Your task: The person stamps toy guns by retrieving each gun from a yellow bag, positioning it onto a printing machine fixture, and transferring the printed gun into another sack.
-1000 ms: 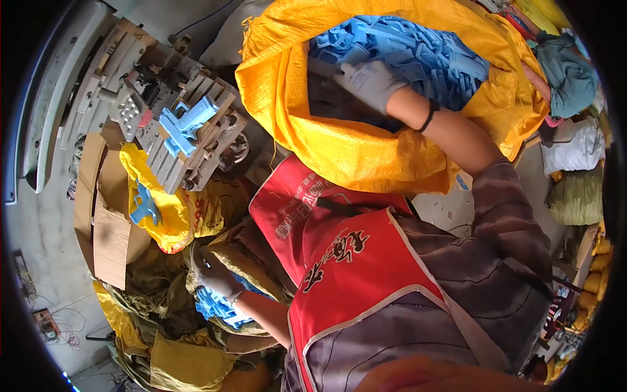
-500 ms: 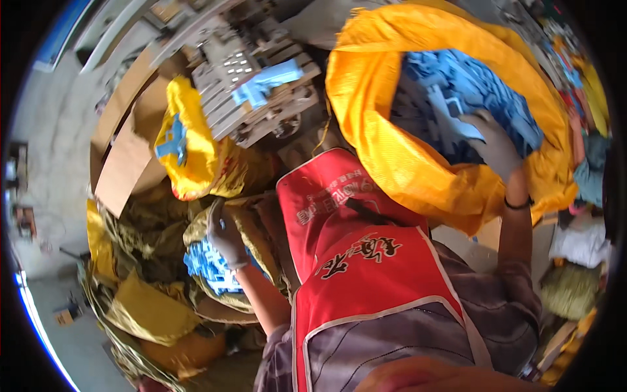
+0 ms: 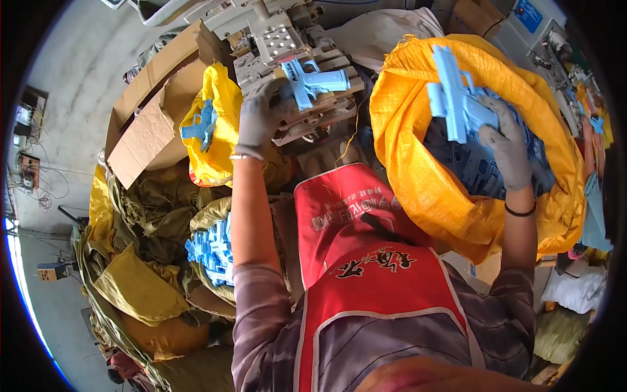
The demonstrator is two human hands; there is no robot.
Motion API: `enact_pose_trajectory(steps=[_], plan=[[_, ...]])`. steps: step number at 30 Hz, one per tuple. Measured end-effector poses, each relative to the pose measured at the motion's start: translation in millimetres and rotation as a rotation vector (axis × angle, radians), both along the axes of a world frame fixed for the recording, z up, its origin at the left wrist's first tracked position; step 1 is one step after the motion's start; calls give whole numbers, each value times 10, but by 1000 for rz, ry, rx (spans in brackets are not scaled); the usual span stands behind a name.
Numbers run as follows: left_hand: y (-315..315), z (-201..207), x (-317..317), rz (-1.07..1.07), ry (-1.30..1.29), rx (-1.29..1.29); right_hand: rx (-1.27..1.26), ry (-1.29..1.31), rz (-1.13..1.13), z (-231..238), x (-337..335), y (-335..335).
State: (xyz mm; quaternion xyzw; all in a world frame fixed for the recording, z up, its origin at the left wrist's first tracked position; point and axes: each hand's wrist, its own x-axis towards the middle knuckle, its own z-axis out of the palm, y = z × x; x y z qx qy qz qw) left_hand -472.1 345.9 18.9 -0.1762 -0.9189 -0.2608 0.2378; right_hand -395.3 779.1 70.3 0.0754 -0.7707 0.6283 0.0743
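My right hand [image 3: 506,140], in a grey glove, is closed round the grip of a light-blue toy pistol [image 3: 455,98]. It holds the toy above an orange woven sack [image 3: 408,147] filled with more blue toy pistols [image 3: 464,173]. My left hand [image 3: 261,117], gloved too, has reached the machine's edge with fingers bent and apart. Close beside its fingertips, another light-blue toy pistol [image 3: 320,81] with dark marking lies on the metal machine [image 3: 277,39]. Whether those fingers touch it, I cannot tell.
A yellow bag [image 3: 219,91] with a blue toy pistol [image 3: 204,124] stands left of the machine, by an open cardboard box [image 3: 147,130]. Nearer, beside my left forearm, an olive sack holds blue toy pieces [image 3: 212,251]. A red apron [image 3: 366,281] covers my lap.
My left hand has moved from above the olive sack up to the machine. My right hand has lifted a toy pistol out of the orange sack. The whole view has shifted slightly.
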Motion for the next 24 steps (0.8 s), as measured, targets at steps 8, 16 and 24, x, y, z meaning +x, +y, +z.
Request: enact_pose_trajectory(steps=[8,16,24], plan=[[-174,-51,305,173,134,290,-64,-34,428,27,-827,-946],[-710,-807,1403,523,16,584,206,-127,518,-480,-1468,-1888],[-812,-1067,2163,673,10,684,739,698,451,-328,-1364,-1784]])
